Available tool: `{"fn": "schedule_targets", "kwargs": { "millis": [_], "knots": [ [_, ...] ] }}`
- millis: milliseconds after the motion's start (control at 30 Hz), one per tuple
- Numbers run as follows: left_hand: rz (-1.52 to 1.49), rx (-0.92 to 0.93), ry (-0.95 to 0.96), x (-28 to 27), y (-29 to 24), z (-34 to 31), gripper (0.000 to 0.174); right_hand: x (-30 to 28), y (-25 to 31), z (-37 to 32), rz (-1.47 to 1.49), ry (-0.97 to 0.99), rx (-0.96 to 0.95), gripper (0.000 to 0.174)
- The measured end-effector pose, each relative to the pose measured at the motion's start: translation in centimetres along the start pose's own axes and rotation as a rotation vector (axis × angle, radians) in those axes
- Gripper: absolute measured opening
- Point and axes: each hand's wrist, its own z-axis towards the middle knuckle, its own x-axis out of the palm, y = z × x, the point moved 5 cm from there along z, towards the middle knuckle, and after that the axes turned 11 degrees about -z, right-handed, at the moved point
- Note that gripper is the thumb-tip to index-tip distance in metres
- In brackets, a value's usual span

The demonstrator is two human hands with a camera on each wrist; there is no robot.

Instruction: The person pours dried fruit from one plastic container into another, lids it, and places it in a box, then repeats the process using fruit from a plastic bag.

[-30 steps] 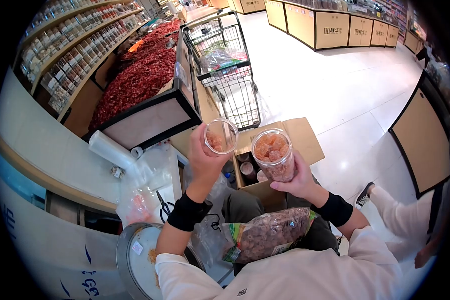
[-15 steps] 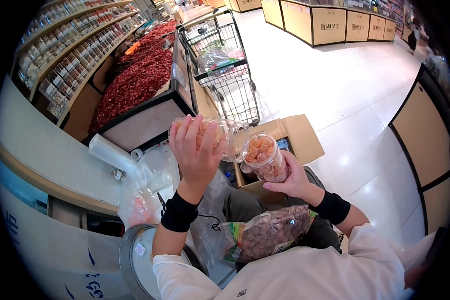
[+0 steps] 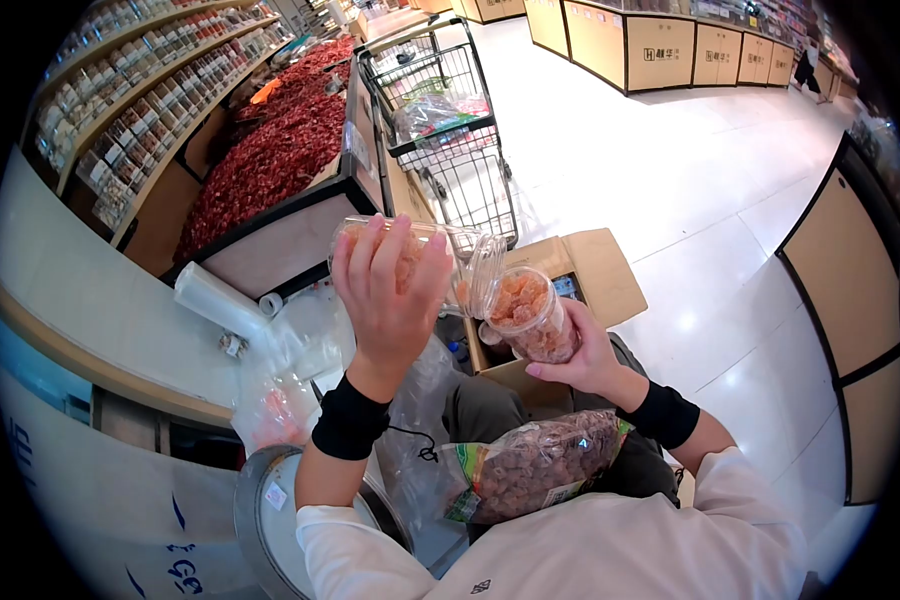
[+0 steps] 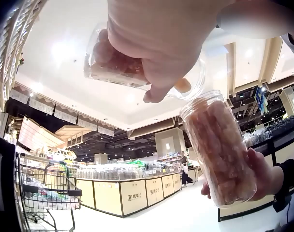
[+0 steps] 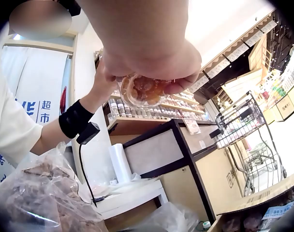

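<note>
My left hand (image 3: 393,290) grips a clear jar (image 3: 354,235) of orange sugared pieces, tipped on its side with its mouth over the second jar. An orange piece (image 4: 183,85) lies by that mouth in the left wrist view. My right hand (image 3: 590,358) holds the second clear jar (image 3: 545,333), which is open at the top, leans slightly and is full of similar pieces. The two rims meet or nearly meet. A plastic bag of brownish dried pieces (image 3: 540,465) lies across the lap.
An open cardboard box (image 3: 605,275) with jars inside stands past the knees. Beyond it is a shopping cart (image 3: 470,185). At the left are a bin of red dried goods (image 3: 270,165), a plastic roll (image 3: 218,300) and a round metal container (image 3: 260,540).
The left jar has gone from nearly upright to lying sideways, its mouth brought over the right jar. The right jar has shifted slightly left and tilts toward it.
</note>
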Motion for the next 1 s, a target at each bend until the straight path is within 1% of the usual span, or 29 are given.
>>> {"fn": "schedule_targets", "kwargs": {
  "millis": [67,200,267,400,467,500,567,700,800,867,1000],
  "knots": [
    [-0.056,-0.059,-0.032,0.0,0.4,0.0,0.056,-0.1,0.5,0.1,-0.046,0.007,-0.037,0.087],
    [-0.079,-0.102,-0.021,0.1,-0.1,-0.5,0.055,0.1,0.4,-0.1,-0.045,0.011,-0.035,0.088],
    [-0.074,-0.048,0.025,0.5,-0.7,-0.8,0.054,0.0,0.5,-0.1,-0.046,0.016,-0.036,0.088],
    [-0.031,-0.021,0.009,0.2,-0.4,-0.7,0.054,0.4,0.2,-0.3,-0.038,0.031,-0.022,0.087],
    [-0.013,-0.028,0.072,-0.2,-0.7,-0.3,0.05,0.6,0.1,-0.4,0.022,0.029,-0.019,0.087],
    [-0.014,-0.031,0.072,0.1,-0.6,-0.4,0.05,0.6,0.1,-0.5,0.021,0.031,-0.017,0.087],
    [-0.024,-0.001,0.005,0.3,-0.4,-0.5,0.047,0.6,0.2,-0.3,0.024,0.035,-0.02,0.087],
    [-0.006,-0.02,0.009,0.2,-0.2,-0.8,0.048,0.6,0.6,-0.3,0.011,0.028,-0.032,0.087],
    [-0.052,-0.036,-0.005,-0.1,-0.2,-0.6,0.048,0.6,0.5,-0.2,0.011,0.032,-0.028,0.087],
    [-0.01,0.055,0.01,0.0,-0.7,-0.6,0.046,0.7,0.3,-0.3,0.023,0.03,-0.007,0.087],
    [0.002,0.002,0.022,0.1,-0.7,-1.0,0.044,0.8,0.5,-0.3,-0.009,0.032,-0.018,0.087]
  ]
}}
